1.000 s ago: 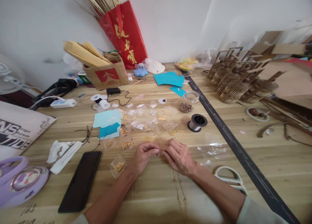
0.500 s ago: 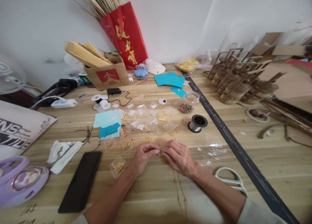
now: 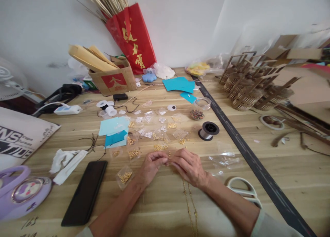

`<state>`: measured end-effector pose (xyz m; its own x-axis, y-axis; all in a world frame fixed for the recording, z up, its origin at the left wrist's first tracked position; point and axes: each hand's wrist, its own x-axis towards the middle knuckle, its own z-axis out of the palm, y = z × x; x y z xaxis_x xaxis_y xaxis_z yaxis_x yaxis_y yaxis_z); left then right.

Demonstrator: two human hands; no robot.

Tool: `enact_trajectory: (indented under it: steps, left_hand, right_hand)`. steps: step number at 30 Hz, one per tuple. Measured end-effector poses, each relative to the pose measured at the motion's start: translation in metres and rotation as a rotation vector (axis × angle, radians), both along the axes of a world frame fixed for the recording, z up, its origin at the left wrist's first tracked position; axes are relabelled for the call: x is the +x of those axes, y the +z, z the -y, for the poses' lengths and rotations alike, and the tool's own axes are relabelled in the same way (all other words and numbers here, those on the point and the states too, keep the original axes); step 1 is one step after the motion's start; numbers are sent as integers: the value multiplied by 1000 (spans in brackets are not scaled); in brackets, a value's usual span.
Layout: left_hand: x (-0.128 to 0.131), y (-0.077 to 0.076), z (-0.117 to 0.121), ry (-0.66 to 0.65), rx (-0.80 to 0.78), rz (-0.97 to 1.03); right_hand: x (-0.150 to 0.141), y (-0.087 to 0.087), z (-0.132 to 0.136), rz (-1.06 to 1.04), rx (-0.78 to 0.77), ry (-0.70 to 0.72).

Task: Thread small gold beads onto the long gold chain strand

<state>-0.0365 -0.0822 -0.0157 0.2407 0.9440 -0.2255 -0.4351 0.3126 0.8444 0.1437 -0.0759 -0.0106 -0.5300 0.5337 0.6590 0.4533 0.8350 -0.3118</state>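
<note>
My left hand and my right hand meet fingertip to fingertip low on the wooden table. Both pinch a small gold piece at the end of a gold chain, which trails from under my right hand toward me. Just beyond my fingers lie several small clear bags of gold and silver findings. One bag of gold pieces sits beside my left wrist.
A black phone lies at the left, white-handled scissors at the right. A spool of clear thread, a bead jar, teal paper, a cardboard box, a red bag and wooden frames stand farther back.
</note>
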Motion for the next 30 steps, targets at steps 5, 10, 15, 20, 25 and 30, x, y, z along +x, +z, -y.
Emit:
enact_trajectory:
  steps: [5,10,15,20,25,30]
  left_hand:
    - [0,0,0,19,-14,23]
    - [1,-1,1,12,-35,60]
    - [4,0,2,1,-75,94]
    - [6,1,2,16,-84,109]
    - [6,0,2,14,-104,129]
    - [7,-1,2,27,-117,135]
  right_hand:
    - [1,-1,1,-15,0,-17]
    - [0,2,1,-6,20,-24]
    - [-1,5,2,1,18,-19]
    - [-2,4,2,-8,15,-9]
    - [-1,2,1,-12,16,0]
    - [-2,3,1,-5,9,-6]
